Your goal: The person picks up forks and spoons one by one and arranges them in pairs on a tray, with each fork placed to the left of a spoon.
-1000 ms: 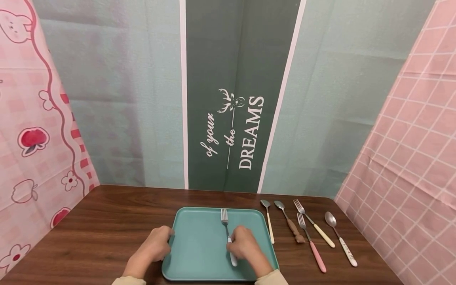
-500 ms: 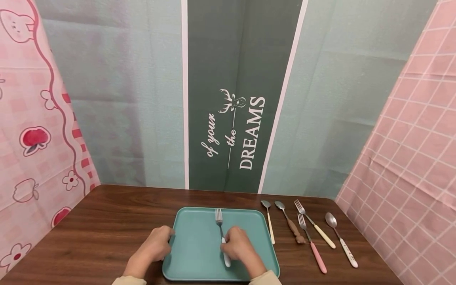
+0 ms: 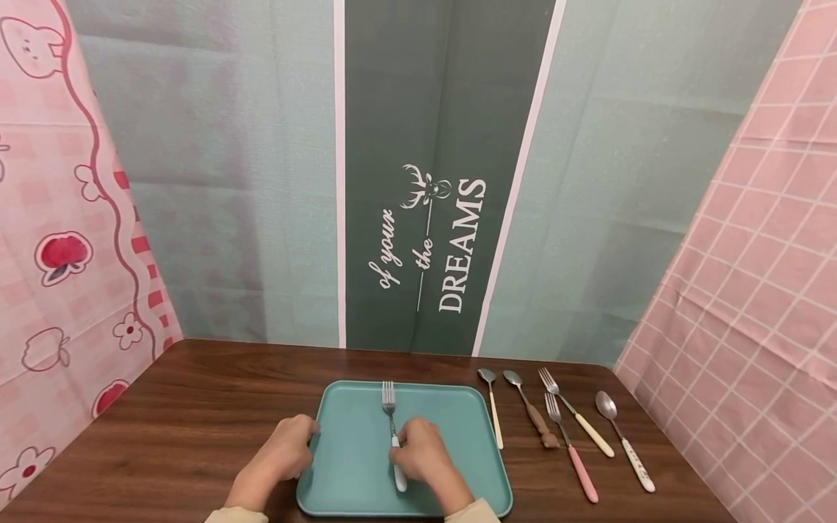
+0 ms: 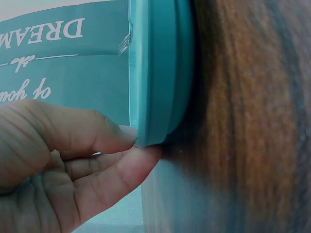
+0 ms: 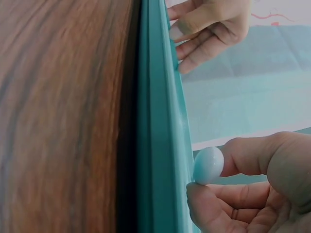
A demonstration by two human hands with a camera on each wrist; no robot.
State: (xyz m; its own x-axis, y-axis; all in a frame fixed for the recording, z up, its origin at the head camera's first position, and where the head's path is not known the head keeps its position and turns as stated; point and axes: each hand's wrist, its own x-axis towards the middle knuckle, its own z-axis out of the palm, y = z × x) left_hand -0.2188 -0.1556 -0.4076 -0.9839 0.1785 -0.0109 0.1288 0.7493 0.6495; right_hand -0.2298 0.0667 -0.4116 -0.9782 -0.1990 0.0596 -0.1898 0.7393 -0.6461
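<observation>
At the lower centre of the frame, the left edge of the teal tray (image 3: 353, 450) is pinched between the thumb and fingers of the left hand (image 3: 288, 449). The handle of a white-handled fork (image 3: 395, 439) is pinched by the right hand (image 3: 421, 450) over the middle of the tray; its tines are seen at the far rim, though contact there cannot be told. Room for sliding is offered on both sides of the fork. At lower left, a broad stretch of tabletop (image 3: 196, 421) is shown. At lower right, three spoons (image 3: 495, 418) and two forks (image 3: 577, 456) are spread between the tray's right rim and the tabletop's right edge.
</observation>
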